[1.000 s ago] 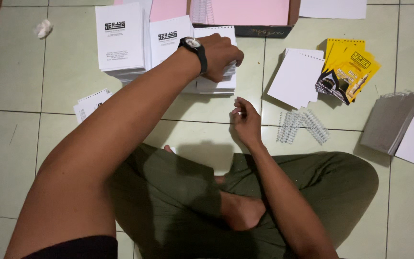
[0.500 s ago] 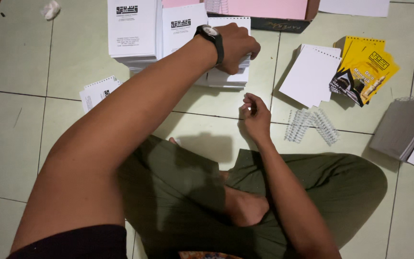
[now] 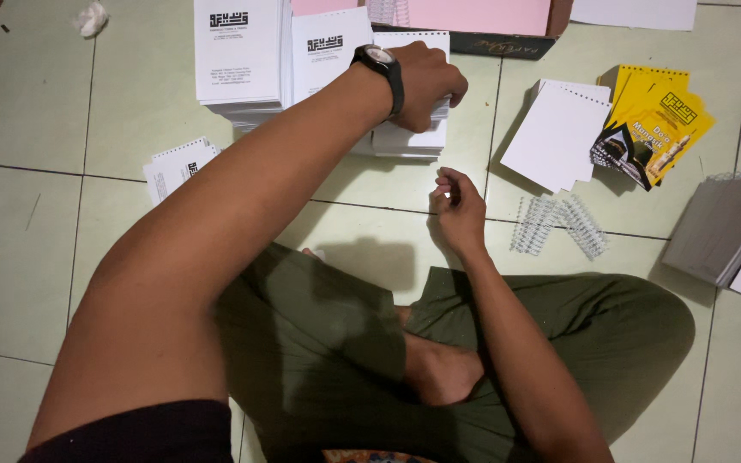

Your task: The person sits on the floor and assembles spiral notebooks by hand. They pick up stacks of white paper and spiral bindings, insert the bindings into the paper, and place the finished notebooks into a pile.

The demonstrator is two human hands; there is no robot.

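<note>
Left hand (image 3: 426, 81) clamped on punched white page stack (image 3: 409, 137) mid-floor; right hand (image 3: 458, 210) loosely curled, empty, beside wire binding coils (image 3: 557, 227).

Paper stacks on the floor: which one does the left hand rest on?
The punched white stack under the left hand, right of the two printed-cover stacks, which lie untouched.

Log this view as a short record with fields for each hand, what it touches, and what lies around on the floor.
left hand: reaching forward, black wristwatch on the wrist, resting on a stack of white punched paper sheets
right hand: curled, held low over the pale green tiled floor, touching no paper
near right hand: silver wire binding coils
right side: yellow printed booklet covers, blank white punched sheets
posture: cross-legged, olive trousers
</note>
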